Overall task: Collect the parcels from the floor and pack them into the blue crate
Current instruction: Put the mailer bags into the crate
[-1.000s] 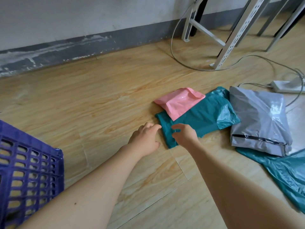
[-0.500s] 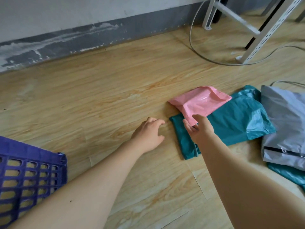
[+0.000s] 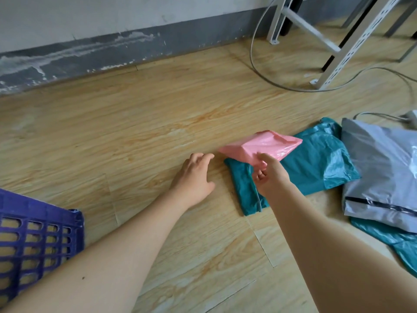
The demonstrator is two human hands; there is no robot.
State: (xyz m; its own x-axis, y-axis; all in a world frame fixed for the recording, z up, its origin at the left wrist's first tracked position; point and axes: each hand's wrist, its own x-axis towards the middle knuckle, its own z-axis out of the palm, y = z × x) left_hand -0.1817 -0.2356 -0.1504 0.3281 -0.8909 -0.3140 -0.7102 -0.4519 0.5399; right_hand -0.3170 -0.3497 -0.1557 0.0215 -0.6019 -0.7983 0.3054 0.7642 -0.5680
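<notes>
A pink parcel (image 3: 264, 146) is tilted up off a teal parcel (image 3: 313, 168), its near corner pinched by my right hand (image 3: 269, 175). My left hand (image 3: 195, 177) hovers over the wooden floor just left of both parcels, fingers apart and holding nothing. A grey parcel (image 3: 383, 168) lies to the right, partly over another teal parcel (image 3: 397, 242) at the right edge. The blue crate (image 3: 38, 240) stands at the lower left, only its corner in view.
A grey skirting and wall run along the back. White metal frame legs (image 3: 334, 55) stand at the upper right, with a grey cable (image 3: 266, 73) looping around them on the floor. A white power strip (image 3: 411, 115) sits behind the grey parcel.
My right hand moved from the teal parcel's edge up to the pink parcel, took hold of it and lifted its near side. My left hand stayed beside them, fingers spread.
</notes>
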